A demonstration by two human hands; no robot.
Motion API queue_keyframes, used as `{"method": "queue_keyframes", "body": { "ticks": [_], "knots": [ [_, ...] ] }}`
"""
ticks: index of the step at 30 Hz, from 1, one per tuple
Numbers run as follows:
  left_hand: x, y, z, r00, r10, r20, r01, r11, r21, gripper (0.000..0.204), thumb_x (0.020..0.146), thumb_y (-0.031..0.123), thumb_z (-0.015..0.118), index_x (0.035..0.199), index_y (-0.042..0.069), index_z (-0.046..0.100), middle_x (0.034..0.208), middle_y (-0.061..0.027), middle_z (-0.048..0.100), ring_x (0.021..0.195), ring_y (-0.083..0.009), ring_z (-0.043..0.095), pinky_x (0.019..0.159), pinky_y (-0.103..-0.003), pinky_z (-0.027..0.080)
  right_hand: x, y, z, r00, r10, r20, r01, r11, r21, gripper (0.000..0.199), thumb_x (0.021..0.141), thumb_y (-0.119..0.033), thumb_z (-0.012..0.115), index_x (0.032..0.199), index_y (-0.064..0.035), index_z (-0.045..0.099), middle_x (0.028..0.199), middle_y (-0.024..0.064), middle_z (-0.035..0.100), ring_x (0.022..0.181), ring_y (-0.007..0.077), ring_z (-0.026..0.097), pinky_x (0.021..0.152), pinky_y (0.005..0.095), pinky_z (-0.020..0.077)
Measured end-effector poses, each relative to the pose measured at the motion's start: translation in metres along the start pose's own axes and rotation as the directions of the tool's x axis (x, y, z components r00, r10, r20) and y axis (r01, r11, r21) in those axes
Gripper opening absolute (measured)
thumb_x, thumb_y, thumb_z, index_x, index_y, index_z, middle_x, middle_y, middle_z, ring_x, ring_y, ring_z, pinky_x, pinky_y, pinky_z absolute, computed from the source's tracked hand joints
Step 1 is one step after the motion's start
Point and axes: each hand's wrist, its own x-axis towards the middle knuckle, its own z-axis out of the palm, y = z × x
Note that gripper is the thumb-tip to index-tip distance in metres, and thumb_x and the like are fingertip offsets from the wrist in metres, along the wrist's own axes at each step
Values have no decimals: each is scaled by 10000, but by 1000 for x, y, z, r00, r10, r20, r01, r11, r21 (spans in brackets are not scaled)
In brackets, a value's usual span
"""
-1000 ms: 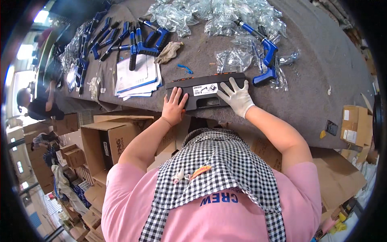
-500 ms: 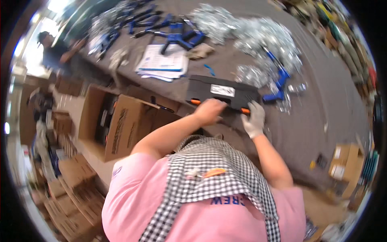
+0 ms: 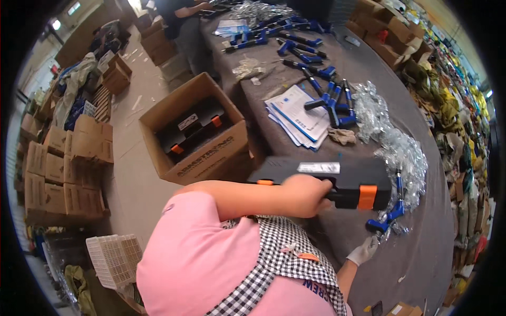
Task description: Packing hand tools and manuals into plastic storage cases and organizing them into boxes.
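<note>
My left hand [image 3: 307,195], bare, is closed around the handle of a black plastic tool case [image 3: 348,181] with orange latches and a white label. The case is raised and tilted over the table's near edge. Lower right, my right hand [image 3: 363,250] wears a pale glove and rests at the table with its fingers stretched out, holding nothing that I can see. Just beyond its fingertips lies a blue-and-black pistol-grip tool [image 3: 392,211] beside clear plastic wrap [image 3: 406,147].
To the left stands an open cardboard box [image 3: 211,152] with another black case [image 3: 192,126] inside. Papers [image 3: 300,116] and several blue tools [image 3: 337,102] lie on the grey-covered table [image 3: 421,258]. A person [image 3: 187,37] stands at the far left end.
My left hand has lifted the case off the table by its handle and turned with it toward the left. My right hand has let go of the case. The view has swung left.
</note>
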Motion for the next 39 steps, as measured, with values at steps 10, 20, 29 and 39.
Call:
{"method": "queue_keyframes", "body": {
  "ticks": [10,20,29,39],
  "knots": [
    [-149,-196,-172,570,-418,-707,455,877,-153,323,869,258,632,818,-48,542,806,-276,611,822,-456,593,699,-483,471,-59,-138,203,779,-248,576,255,964,71,179,890,-69,577,1021,33,645,1008,108,657,940,193,609,869,294,467],
    [-133,-332,-55,654,-743,-144,721,669,-178,299,832,287,648,942,9,663,946,-232,663,932,-385,635,830,-465,499,-130,-291,372,334,-682,650,462,720,518,196,825,40,579,1007,8,643,989,117,655,949,221,619,871,310,466],
    [-146,-360,-38,642,-759,107,765,627,-149,576,898,523,503,1009,-14,682,1017,-225,663,996,-386,615,883,-464,471,-212,-378,438,-225,-678,700,633,444,634,487,843,-250,677,1230,7,530,1169,213,584,1112,360,546,964,414,423],
    [-369,-341,-118,29,-993,116,479,-88,-874,681,839,640,548,648,-11,609,712,-177,652,577,-267,633,590,-399,537,-240,-381,545,-329,8,944,848,442,292,533,801,-478,624,956,29,689,929,260,671,971,373,644,802,433,498]
  ]
}}
